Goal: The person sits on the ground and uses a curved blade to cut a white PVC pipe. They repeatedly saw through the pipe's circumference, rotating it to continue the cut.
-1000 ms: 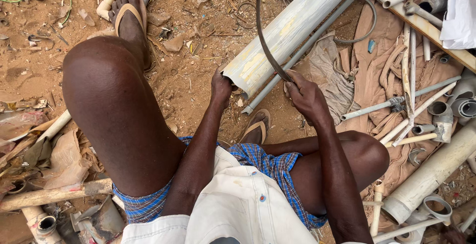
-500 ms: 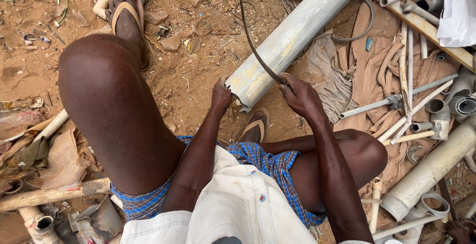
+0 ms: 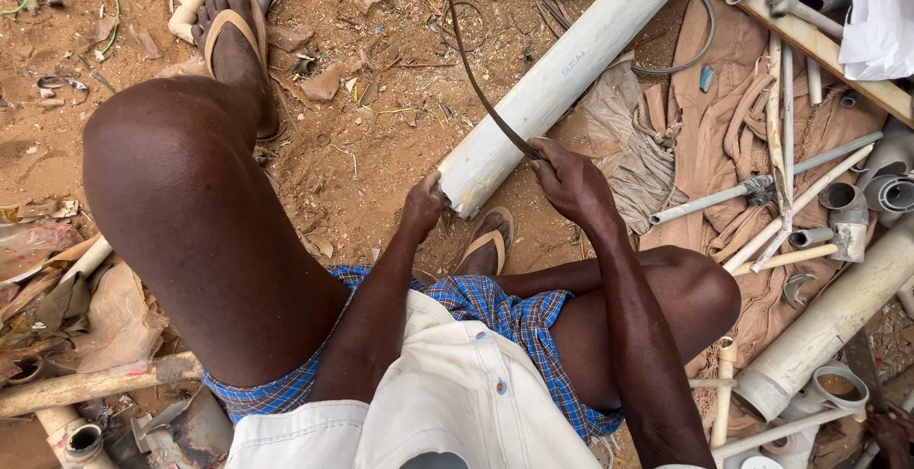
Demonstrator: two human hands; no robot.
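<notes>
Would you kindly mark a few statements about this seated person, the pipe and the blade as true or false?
1. The right hand grips a thin curved blade. True.
2. The left hand rests at the near end of the large white pipe. True.
3. The pipe lies on a wooden workbench. False: it lies on bare reddish dirt.
4. The person is barefoot. False: a sandal is on the outstretched foot.
5. The person wears blue checked shorts. True.
</notes>
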